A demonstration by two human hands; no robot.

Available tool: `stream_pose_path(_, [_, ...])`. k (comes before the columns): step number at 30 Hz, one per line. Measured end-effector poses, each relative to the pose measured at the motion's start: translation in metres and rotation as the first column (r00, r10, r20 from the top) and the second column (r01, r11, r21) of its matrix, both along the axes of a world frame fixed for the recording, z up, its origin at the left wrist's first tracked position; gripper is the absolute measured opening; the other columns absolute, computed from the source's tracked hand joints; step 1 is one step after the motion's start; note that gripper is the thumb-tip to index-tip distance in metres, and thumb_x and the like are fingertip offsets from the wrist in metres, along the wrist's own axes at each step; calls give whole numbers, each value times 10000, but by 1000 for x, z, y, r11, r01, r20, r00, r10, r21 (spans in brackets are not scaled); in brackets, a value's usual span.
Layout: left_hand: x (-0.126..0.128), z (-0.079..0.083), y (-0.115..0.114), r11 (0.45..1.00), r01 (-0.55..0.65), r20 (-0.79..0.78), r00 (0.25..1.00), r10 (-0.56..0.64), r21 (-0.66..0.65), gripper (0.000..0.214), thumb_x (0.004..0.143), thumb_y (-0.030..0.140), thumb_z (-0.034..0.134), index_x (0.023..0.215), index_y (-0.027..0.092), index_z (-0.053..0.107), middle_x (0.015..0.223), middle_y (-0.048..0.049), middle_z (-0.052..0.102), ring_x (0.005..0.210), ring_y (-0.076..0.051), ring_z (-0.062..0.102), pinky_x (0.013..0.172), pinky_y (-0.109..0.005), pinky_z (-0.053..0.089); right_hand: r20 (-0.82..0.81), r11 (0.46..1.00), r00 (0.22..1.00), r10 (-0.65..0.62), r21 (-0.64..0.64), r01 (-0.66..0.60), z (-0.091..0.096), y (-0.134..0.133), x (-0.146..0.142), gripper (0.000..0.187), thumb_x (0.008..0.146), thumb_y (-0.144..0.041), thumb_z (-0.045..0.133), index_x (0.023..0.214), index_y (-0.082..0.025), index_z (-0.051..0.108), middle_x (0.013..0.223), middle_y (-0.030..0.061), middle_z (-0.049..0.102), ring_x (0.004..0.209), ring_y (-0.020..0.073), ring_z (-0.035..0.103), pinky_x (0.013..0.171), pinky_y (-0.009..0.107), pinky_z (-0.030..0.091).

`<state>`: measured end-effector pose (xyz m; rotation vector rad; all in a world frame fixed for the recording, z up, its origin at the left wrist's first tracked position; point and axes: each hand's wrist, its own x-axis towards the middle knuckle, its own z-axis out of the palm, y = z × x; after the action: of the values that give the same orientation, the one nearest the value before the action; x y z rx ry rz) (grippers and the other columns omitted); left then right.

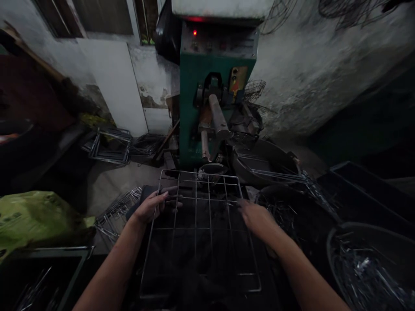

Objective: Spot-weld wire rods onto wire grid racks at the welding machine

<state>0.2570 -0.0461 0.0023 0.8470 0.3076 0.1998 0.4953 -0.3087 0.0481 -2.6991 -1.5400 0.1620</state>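
A rectangular wire rack [196, 228] of thin crossed rods lies over my dark-clothed lap, its far edge toward the green machine. My left hand [154, 205] grips the rack's left side, thumb on top and fingers reaching under the wires. On the opposite side my right hand [251, 212] is closed at the rack's right edge, its fingertips dim and partly hidden. Beyond the far edge, the machine's two rod-like electrode arms [218, 116] jut toward me, apart from the rack.
The green machine [188, 108] shows a lit red lamp. Wire frames [112, 147] lie on the floor to the left, near a yellow-green sack [39, 216]. Basins stand at the right, one holding loose metal pieces [366, 268]. A green-edged bin [76, 276] sits at lower left.
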Motion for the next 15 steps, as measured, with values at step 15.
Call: stream_pose_path(15, [-2,-3,1,1000,-8,25,1000,9,-11,401,855,252,568,1240,140,551,1142,-197,630,937,-327,652,713,-409,534,-6,956,975,223,195,-218,11,85,-33,216,880,-144,456,999,-196,629,943,63,670,847,190,632,733,266,457])
